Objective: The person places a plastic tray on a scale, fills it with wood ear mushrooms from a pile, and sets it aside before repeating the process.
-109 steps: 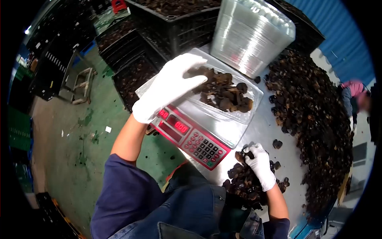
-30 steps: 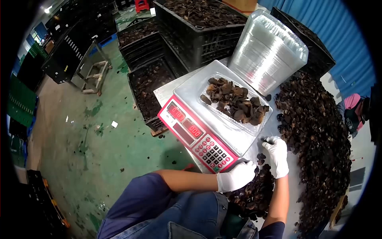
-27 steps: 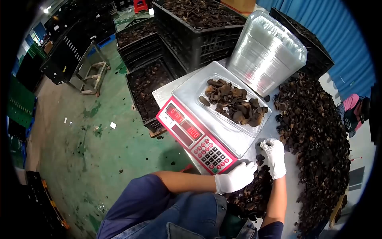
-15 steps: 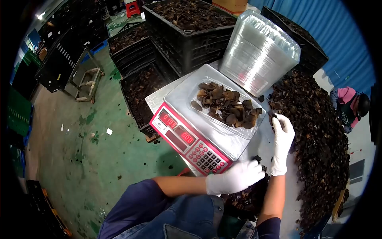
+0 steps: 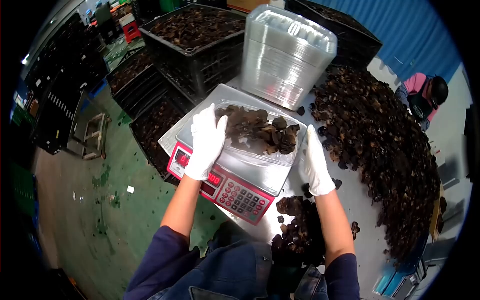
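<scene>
A clear plastic tray of dark brown wood ear mushrooms is over the metal plate of a red-trimmed digital scale. My left hand, in a white glove, grips the tray's left end, thumb at the inner side of the rim and fingers outside. At the opposite end is my gloved right hand, its fingers straight and close together, fingertips right at the rim. The left hand and wrist partly hide the scale's red number display.
Behind the scale stands a tall stack of clear trays. A large mushroom heap covers the table's right side; a smaller pile lies near my body. Black crates of mushrooms stand left. Another person is at the far right.
My left hand has moved from the scale's near right corner to the tray's left end. The right hand, earlier pinching a mushroom piece, is now straightened beside the tray. The camera view has shifted.
</scene>
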{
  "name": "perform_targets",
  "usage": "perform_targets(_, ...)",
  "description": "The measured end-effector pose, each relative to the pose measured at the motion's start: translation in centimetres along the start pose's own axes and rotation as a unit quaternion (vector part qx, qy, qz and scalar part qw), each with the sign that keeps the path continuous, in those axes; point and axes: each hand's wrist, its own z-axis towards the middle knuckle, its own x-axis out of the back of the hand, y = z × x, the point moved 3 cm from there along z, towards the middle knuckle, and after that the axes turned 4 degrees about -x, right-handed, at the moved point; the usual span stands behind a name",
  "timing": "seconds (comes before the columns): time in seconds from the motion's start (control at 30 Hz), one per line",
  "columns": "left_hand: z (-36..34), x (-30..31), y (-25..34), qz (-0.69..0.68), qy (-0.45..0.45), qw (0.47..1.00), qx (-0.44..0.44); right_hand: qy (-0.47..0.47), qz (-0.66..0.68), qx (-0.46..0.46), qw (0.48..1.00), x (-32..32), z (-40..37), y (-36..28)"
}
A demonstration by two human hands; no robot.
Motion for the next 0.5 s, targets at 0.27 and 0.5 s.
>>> perform_targets(0.27,-1.5,-1.5,5.0,-0.069,-0.078,0.994,0.021,-0.015,0.007,-0.062,0.998,4.2,-1.8,0.5)
perform_targets(0.5,-5.3,-5.0,15.3,-0.243,-0.228,0.939,-0.088,0.104,0.096,0.021,0.990,16.8,-12.8,-3.6)
